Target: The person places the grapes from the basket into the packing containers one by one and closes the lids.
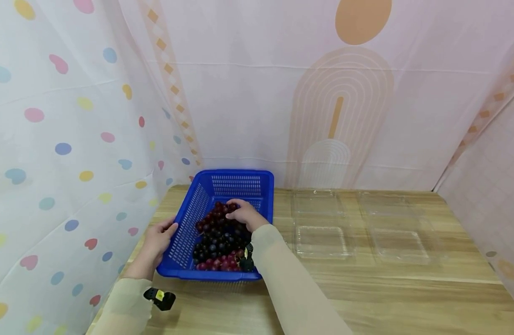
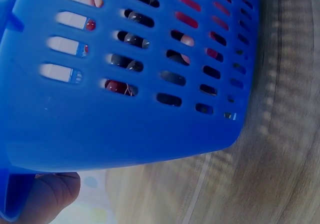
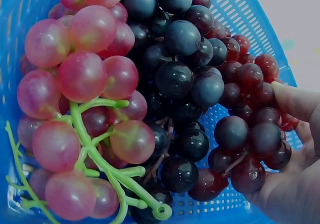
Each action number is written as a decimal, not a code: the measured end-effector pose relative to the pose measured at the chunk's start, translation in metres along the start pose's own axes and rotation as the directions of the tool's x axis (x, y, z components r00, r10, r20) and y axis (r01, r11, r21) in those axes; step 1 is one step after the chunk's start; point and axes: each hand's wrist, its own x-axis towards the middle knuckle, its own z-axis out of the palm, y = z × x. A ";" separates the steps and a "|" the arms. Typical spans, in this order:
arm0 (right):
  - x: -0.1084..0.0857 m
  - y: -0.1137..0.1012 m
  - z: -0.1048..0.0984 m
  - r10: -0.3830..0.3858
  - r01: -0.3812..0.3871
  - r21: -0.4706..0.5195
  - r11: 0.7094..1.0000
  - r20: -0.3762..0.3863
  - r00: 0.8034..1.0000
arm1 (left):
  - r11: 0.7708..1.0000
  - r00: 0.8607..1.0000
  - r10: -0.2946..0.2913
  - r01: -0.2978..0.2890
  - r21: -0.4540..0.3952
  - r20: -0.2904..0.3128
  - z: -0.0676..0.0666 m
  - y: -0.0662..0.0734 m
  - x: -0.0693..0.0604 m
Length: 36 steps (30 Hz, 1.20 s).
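A blue plastic basket (image 1: 206, 275) with slotted walls stands on the left part of the table. Three bunches of grapes lie in it: pink-red grapes (image 3: 82, 76) on a green stem at the near end, black grapes (image 3: 175, 79) in the middle, and dark red grapes (image 3: 250, 76) at the far side. My right hand (image 1: 246, 215) reaches inside and grips the dark red bunch, thumb and fingers on either side of it; some fingers are hidden behind the grapes. At the basket's left rim, my left hand (image 1: 156, 242) holds the edge.
Clear plastic boxes (image 1: 323, 242) stand to the right of the basket, and similar ones (image 1: 401, 244) farther right, with see-through lids raised at the back. Behind the wooden table (image 1: 365, 298) hangs a patterned curtain (image 1: 248, 93); a dotted one (image 1: 72, 186) closes the left side.
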 end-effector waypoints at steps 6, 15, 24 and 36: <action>-0.003 -0.006 -0.002 -0.003 0.004 0.044 0.999 -0.029 1.000 | 1.000 1.000 -0.002 0.002 0.007 0.005 -0.001 0.000 0.001; -0.009 -0.019 -0.015 -0.049 0.050 0.099 0.994 -0.013 0.999 | 1.000 1.000 -0.002 0.002 0.007 0.005 -0.001 -0.002 0.004; -0.020 -0.032 -0.035 -0.069 0.065 0.132 0.989 0.026 0.997 | 1.000 1.000 0.001 -0.001 0.010 0.005 0.001 0.001 0.003; -0.032 -0.044 -0.050 -0.151 0.147 0.126 0.981 0.019 0.988 | 1.000 1.000 0.018 -0.018 0.020 0.009 0.002 -0.001 0.005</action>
